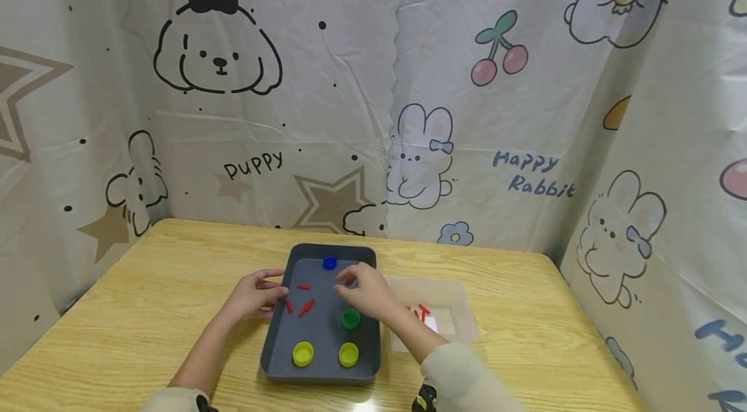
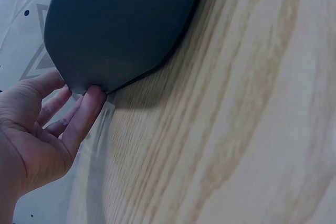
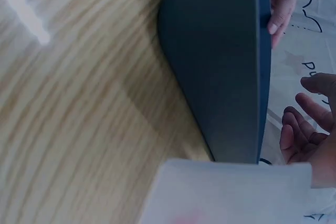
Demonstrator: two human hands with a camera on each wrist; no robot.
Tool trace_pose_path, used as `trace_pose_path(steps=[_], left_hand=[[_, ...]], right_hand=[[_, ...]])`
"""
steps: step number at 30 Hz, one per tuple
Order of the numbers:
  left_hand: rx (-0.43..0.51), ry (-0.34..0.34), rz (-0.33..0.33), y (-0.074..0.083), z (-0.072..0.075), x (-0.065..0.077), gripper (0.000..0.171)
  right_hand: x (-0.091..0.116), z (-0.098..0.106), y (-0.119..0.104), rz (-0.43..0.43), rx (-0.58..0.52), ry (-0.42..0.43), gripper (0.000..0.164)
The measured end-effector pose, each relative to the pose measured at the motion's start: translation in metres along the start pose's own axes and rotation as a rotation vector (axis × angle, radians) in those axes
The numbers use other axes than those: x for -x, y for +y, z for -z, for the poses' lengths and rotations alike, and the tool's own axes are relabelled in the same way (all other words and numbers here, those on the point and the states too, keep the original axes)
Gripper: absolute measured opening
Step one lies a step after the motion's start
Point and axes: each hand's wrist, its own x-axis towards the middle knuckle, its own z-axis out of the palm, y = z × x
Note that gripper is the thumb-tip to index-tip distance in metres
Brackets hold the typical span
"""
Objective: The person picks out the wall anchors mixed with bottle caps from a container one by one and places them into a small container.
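Note:
My left hand (image 1: 255, 295) holds the left rim of a dark grey tray (image 1: 321, 370), with the thumb at the rim and other fingers (image 2: 94, 95) against the outer wall. Above the tray's right half hovers my right hand (image 1: 367, 292); its thumb and index finger are apart and nothing shows between them. In the tray lie several short red sticks (image 1: 303, 287) on the left. Round caps sit there too: a blue cap (image 1: 329, 263) at the far end, a green cap (image 1: 350, 319) beside my right wrist, and two yellow caps (image 1: 303, 354) near the front.
A translucent plastic box (image 1: 463, 315) stands right of the tray, partly behind my right forearm. Inside are several red sticks (image 1: 424, 309) and a white piece (image 1: 431, 324). Both containers rest on a wooden table (image 1: 192, 256); a printed curtain (image 1: 338, 107) hangs behind it.

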Motion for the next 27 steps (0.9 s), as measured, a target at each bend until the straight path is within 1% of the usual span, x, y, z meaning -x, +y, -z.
trace_pose_path(steps=[8, 15, 27], left_hand=[[0.003, 0.002, 0.004, 0.001, 0.0, 0.001, 0.059], [0.007, 0.006, 0.01, 0.001, 0.0, 0.001, 0.058], [0.0, 0.008, 0.015, 0.0, 0.0, 0.0, 0.057]], right_hand=[[-0.006, -0.017, -0.004, 0.003, 0.024, -0.01, 0.022], [-0.01, -0.03, -0.009, -0.017, 0.078, -0.019, 0.025], [-0.017, -0.049, -0.004, -0.005, 0.174, -0.055, 0.027]])
